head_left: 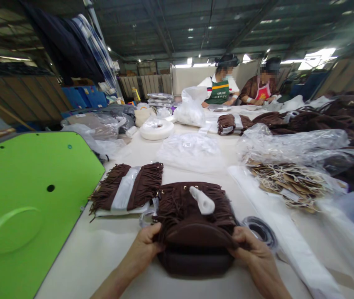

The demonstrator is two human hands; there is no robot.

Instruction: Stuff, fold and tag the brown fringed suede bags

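Note:
A dark brown fringed bag (195, 232) lies on the table in front of me, its rounded base toward me. My left hand (147, 245) pinches its left side, and my right hand (251, 249) grips the right side. Small metal eyelets line its far edge, and a white wrapped piece (202, 201) rests on top. Just beyond my left hand is another brown fringed bag (145, 182) with a pale band (125, 189) around it. A coiled dark strap in clear plastic (260, 232) sits beside my right hand.
A bright green panel (49, 166) stands at the left. Tags with white strings (289, 182) are heaped at the right, near clear plastic bags (291, 143). A white roll (156, 128) lies farther back. Two people (222, 85) work across the table, beside piled brown bags (345, 116).

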